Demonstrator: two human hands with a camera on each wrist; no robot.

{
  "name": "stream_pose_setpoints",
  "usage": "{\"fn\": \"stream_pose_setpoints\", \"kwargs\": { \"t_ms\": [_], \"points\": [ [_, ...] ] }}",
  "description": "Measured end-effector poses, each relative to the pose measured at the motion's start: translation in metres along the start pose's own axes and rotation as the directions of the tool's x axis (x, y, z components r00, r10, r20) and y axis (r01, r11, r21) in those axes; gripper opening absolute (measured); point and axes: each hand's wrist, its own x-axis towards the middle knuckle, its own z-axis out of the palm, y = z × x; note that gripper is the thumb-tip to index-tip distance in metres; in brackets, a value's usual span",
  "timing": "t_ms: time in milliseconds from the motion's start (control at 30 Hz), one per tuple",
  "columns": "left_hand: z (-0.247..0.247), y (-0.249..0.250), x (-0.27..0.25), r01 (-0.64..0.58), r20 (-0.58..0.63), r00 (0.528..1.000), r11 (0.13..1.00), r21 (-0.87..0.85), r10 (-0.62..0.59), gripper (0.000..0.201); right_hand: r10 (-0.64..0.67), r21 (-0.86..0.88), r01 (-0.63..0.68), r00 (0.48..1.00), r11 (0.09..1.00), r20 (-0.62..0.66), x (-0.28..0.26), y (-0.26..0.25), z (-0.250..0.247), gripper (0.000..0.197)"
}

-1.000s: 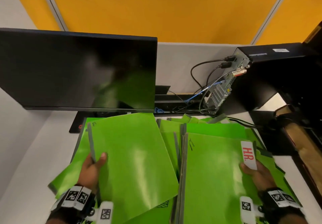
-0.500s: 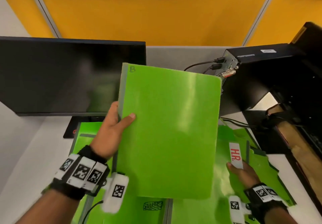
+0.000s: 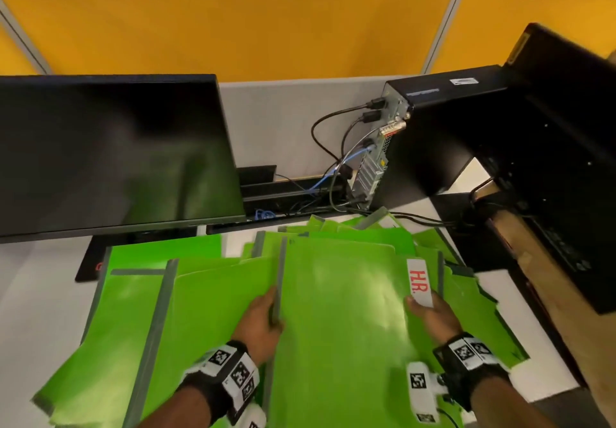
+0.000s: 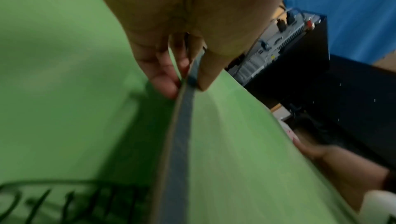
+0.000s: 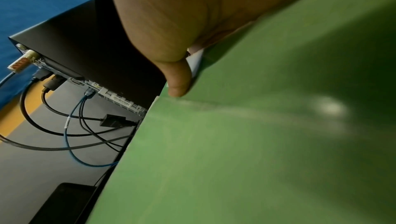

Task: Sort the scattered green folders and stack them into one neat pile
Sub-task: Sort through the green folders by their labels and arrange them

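Both forearms are bare, no sleeves showing; the left hand (image 3: 258, 322) and right hand (image 3: 430, 317) are bare too; each wrist carries a black band (image 3: 466, 372) set with white square tags printed in black block patterns; a white camera housing (image 3: 420, 391) hangs beneath each.

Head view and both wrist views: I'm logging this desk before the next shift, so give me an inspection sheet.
Surface: white desk, mostly covered.
Job's things: green folders overlapping, unaligned; top folder held at both sides.
Clutter: white HR label at the folder's right edge.
Grips: left hand pinches the grey spine; right hand grips the right edge.
Cables: black and blue leads behind the computer box.
Surroundings: dark monitor, yellow partition.
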Motion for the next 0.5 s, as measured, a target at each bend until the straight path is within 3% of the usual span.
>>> {"fn": "stream_pose_setpoints", "kwargs": {
  "t_ms": [33, 133, 267, 400, 433, 500],
  "points": [
    [0.006, -0.002, -0.004, 0.003, 0.021, 1.000, 1.000, 0.025, -0.004, 0.055, -0.004, 0.000, 0.004, 1.000, 1.000, -0.005, 0.002, 0.002, 0.001, 0.034],
    [0.022, -0.002, -0.014, 0.046, 0.118, 0.993, 0.991, -0.128, -0.031, 0.061, 0.005, -0.007, -0.005, 1.000, 1.000, -0.017, 0.000, 0.001, 0.001, 0.036],
    [0.033, -0.005, -0.014, -0.052, 0.089, 0.995, 0.997, 0.064, 0.046, 0.067, 0.025, -0.042, -0.025, 1.000, 0.999, -0.005, -0.001, 0.002, 0.001, 0.055],
    [0.022, -0.007, -0.017, -0.084, 0.229, 0.972, 0.988, 0.131, 0.052, 0.073, 0.008, -0.132, -0.011, 1.000, 0.991, -0.022, 0.000, 0.004, 0.004, 0.077],
    [0.016, -0.011, -0.017, -0.082, 0.202, 0.978, 0.987, 0.140, 0.053, 0.072, -0.008, -0.136, 0.003, 0.999, 0.991, -0.031, 0.002, 0.005, 0.005, 0.080],
    [-0.001, -0.026, -0.014, 0.013, -0.070, 0.998, 0.981, 0.194, 0.001, 0.067, -0.051, -0.140, 0.047, 0.998, 0.989, -0.029, 0.004, 0.004, 0.007, 0.092]
  ]
}}
